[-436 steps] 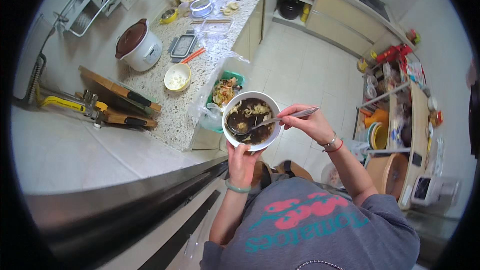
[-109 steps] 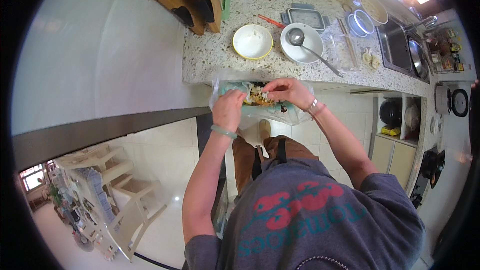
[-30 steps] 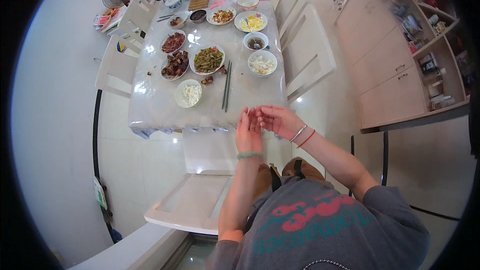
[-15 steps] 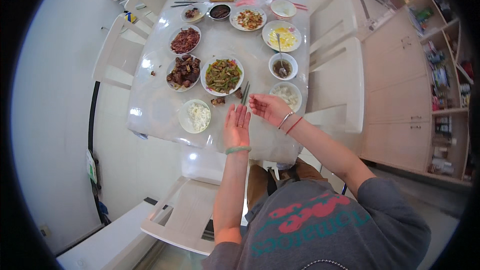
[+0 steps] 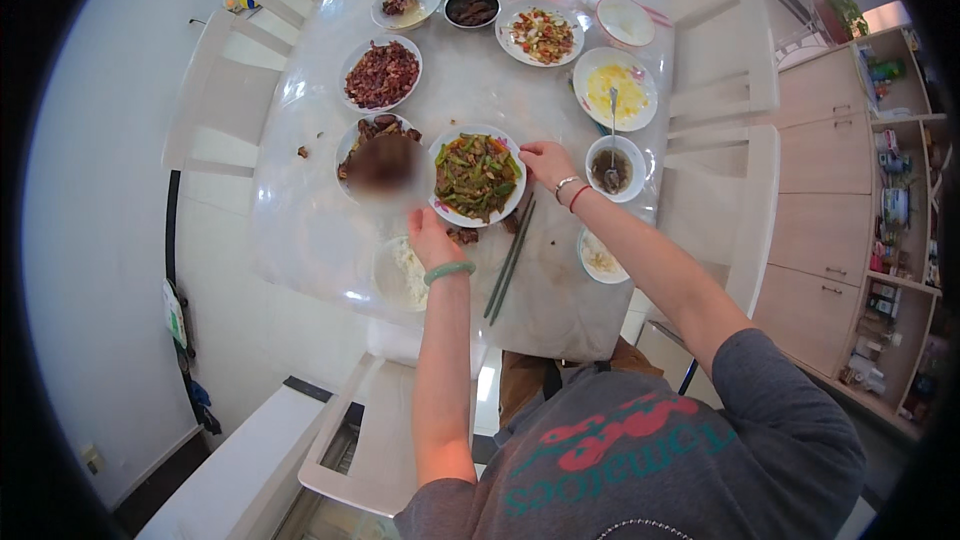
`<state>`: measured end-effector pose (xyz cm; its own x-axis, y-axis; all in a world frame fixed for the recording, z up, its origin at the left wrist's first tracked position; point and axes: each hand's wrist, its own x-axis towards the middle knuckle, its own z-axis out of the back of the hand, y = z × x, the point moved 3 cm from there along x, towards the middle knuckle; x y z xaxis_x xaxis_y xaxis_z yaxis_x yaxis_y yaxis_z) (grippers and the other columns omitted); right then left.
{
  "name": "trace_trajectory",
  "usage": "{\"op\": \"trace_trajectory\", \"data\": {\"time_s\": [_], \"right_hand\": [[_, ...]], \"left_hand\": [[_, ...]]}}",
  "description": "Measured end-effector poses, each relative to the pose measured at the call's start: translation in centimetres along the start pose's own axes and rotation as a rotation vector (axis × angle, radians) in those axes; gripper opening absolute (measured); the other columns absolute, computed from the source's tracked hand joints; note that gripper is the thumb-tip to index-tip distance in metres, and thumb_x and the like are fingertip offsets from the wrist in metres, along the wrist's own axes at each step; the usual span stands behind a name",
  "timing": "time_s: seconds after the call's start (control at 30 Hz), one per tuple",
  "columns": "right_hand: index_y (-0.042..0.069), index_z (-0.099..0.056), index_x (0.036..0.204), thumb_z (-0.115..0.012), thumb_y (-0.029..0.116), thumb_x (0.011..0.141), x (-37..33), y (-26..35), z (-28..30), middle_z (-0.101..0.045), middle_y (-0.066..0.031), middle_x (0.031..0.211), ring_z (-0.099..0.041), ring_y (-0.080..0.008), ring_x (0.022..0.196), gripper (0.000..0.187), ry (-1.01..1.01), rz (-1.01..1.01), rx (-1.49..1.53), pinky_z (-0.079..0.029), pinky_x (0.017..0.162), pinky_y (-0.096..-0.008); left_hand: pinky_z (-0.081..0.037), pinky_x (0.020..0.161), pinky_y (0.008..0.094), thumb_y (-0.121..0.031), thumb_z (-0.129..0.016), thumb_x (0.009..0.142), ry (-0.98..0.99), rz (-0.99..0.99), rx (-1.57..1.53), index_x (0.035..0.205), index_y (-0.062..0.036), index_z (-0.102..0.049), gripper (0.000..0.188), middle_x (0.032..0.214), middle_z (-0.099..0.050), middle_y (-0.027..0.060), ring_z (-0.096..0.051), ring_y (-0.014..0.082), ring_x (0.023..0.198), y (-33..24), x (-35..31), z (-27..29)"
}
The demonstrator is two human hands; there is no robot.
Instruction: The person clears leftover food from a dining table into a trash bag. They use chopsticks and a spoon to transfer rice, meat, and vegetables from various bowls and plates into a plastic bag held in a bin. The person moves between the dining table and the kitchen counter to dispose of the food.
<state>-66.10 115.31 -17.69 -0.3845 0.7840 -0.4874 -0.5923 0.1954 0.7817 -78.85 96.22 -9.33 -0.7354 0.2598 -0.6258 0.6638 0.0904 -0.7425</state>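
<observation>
Plate [image 5: 437, 168] of green stir-fry [image 5: 474, 176] is at the near half of the table [image 5: 562, 305], resting or lifted we cannot tell; our right hand [image 5: 548, 165] has its fingers at the right rim, our left hand [image 5: 432, 239] at the lower left, and whether either grips is unclear. We judge it stiff, breakable, moderately heavy with food, perhaps slick with oil; opposite rims, held level, would suit us best.

Right hand [image 5: 548, 163] at plate's rim [image 5: 448, 213]
</observation>
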Motion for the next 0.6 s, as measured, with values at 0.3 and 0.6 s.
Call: {"op": "trace_trajectory", "data": {"time_s": [0.3,0.6], "right_hand": [[-0.001,-0.067,0.096,-0.057,0.019,0.086,7.3,7.7,-5.1,-0.069,-0.0127,0.088,-0.067,-0.0206,0.077,0.025,-0.071,0.183,0.167,-0.052,0.073,-0.0308],[-0.008,-0.054,0.11,-0.053,0.018,0.093,17.7,15.1,-17.6,-0.065,-0.0177,0.096,-0.067,-0.0255,0.079,0.031,0.329,-0.147,0.521,-0.058,0.067,-0.0344]], "left_hand": [[-0.031,0.104,0.0314,-0.01,-0.05,0.095,0.0,-0.192,-0.01,0.137,-0.0038,-0.038,0.044,0.133,-0.044,0.009,-0.042,0.0158,0.122,-4.4,8.4,-2.0],[-0.034,0.107,0.0382,-0.013,-0.046,0.098,0.089,-0.129,-0.046,0.138,0.0001,-0.034,0.044,0.135,-0.043,0.0152,-0.043,0.0246,0.126,-8.2,14.3,-0.5]]}}
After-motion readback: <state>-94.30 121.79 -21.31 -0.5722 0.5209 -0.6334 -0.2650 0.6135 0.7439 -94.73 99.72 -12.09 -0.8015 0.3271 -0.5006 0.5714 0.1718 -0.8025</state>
